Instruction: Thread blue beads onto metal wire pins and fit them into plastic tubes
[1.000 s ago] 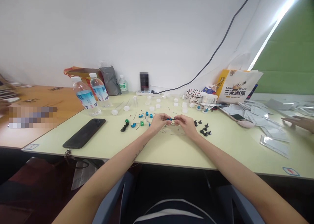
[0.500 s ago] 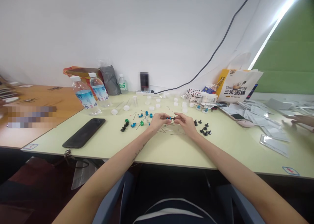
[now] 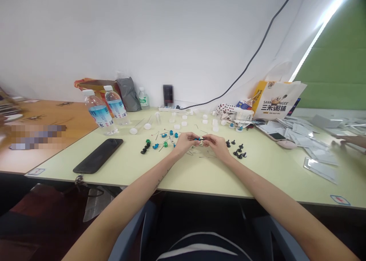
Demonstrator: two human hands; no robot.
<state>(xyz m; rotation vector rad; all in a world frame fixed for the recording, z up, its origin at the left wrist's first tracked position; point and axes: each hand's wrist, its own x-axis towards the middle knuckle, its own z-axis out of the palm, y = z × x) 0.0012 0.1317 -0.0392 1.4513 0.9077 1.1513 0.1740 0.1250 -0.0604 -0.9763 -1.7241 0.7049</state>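
Over the middle of the pale green table (image 3: pixel 183 177), my left hand (image 3: pixel 185 143) pinches a small blue part (image 3: pixel 197 139). Facing it, my right hand (image 3: pixel 215 144) is closed on a small black part (image 3: pixel 202 139); the two parts meet between my fingertips, which partly hide them. Left of my hands lie several small blue pieces (image 3: pixel 171 132), green pieces (image 3: pixel 165 144) and a cluster of black pieces (image 3: pixel 145 147). Several black stemmed pieces (image 3: pixel 239 152) lie to the right. Thin metal rods (image 3: pixel 204 157) are scattered beneath and around my hands.
A black phone (image 3: pixel 98 155) and two water bottles (image 3: pixel 100 112) stand or lie at left. White caps (image 3: pixel 177 126) and clear tubes line the back. A paper bag (image 3: pixel 278 99) and many white cards (image 3: pixel 320 170) occupy the right, where another person's hand (image 3: pixel 351 140) reaches in.
My right hand has moved slightly left, bringing the black part up against the blue one. My left hand stays nearly in place.
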